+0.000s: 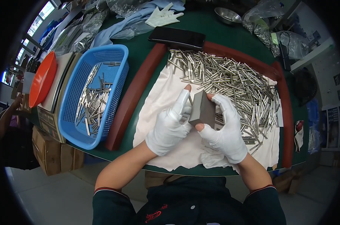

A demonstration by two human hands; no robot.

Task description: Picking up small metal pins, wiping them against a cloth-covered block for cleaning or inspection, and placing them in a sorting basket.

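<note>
In my right hand [226, 131], a grey rectangular block [203, 111] is gripped between thumb and fingers and tilted over the cloth. My left hand [169, 127] is close against the block's left side. One left finger points up and away from me, while the others curl in, partly hidden by the block; what they hold, if anything, I cannot make out. Both hands wear white gloves with some fingertips bare. Beyond them and to their right lies a wide heap of thin shiny metal pins [230, 77] on a pale cloth [155, 108].
Dark red bars [129, 101] frame the cloth on the green table. A blue perforated basket [119, 69] at left holds more pins. A black phone [176, 37] rests on the far bar. Farther off are a white glove [164, 15], a metal bowl [228, 15] and an orange tray [43, 80].
</note>
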